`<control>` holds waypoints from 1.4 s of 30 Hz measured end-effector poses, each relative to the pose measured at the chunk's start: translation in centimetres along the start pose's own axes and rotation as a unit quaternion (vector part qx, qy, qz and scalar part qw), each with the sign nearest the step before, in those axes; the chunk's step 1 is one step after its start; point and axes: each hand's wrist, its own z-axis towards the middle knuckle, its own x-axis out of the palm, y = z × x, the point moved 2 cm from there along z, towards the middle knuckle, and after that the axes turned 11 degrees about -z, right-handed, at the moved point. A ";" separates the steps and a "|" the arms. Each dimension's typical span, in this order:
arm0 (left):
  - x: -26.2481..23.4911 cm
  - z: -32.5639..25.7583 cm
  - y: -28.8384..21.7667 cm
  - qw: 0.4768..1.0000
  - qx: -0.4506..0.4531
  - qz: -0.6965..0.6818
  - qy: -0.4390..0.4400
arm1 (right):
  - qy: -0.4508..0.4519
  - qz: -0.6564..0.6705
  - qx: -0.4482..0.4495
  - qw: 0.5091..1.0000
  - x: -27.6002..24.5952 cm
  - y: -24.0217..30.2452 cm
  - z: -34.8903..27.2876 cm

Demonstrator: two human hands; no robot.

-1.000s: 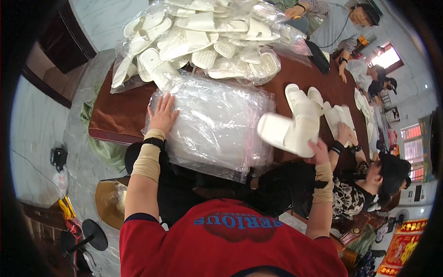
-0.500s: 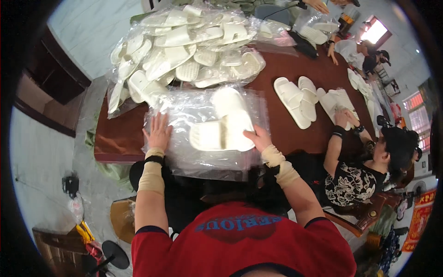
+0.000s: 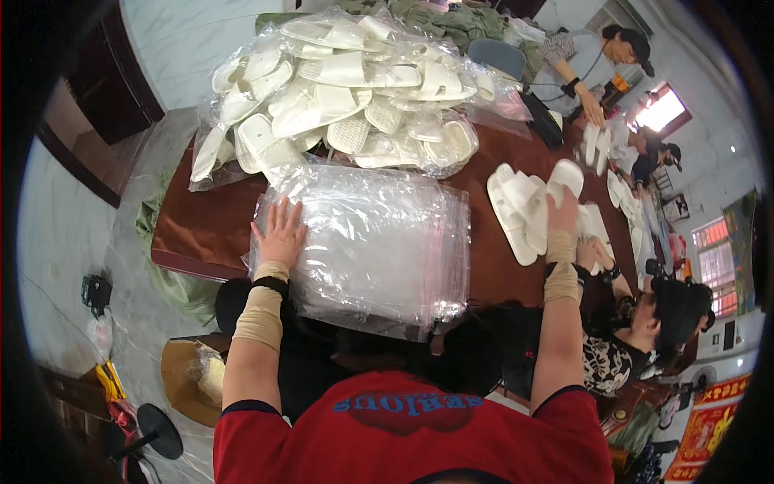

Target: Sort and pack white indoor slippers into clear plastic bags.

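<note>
My left hand [image 3: 279,234] lies flat with fingers spread on the left edge of a stack of clear plastic bags [image 3: 363,242] at the table's front. Off to the right, my right hand [image 3: 563,216] grips a white slipper [image 3: 568,176] from the near side, its fingertips partly hidden against it. Touching or close beside that slipper are more white open-toed slippers [image 3: 514,222] on the table. Beyond the bags rises a large heap of white slippers in clear bags [image 3: 339,105]. Beige wraps and dark bands cover both my wrists.
A brown table [image 3: 201,218] carries everything. A co-worker [image 3: 645,315] sits close on my right, hands on another white slipper [image 3: 595,222]. Across the table, another person [image 3: 597,73] reaches toward white slippers [image 3: 597,147]. A cardboard box [image 3: 181,375] stands on the floor at left.
The white slippers that lay on the bag stack are gone from it. My right hand has moved right, to the slippers beside the co-worker. My left hand has stayed on the bags.
</note>
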 end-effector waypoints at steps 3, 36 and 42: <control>0.3 -0.9 1.4 1.000 0.000 0.003 -0.014 | 0.150 0.290 -0.105 0.939 -1.4 14.3 -0.8; 1.0 -1.0 0.5 0.999 -0.009 -0.037 -0.008 | -0.064 -0.079 -0.250 0.963 -5.7 19.6 8.8; 0.9 -0.9 0.8 0.999 -0.013 -0.035 -0.038 | -0.101 0.126 -0.214 0.963 -17.1 21.2 13.8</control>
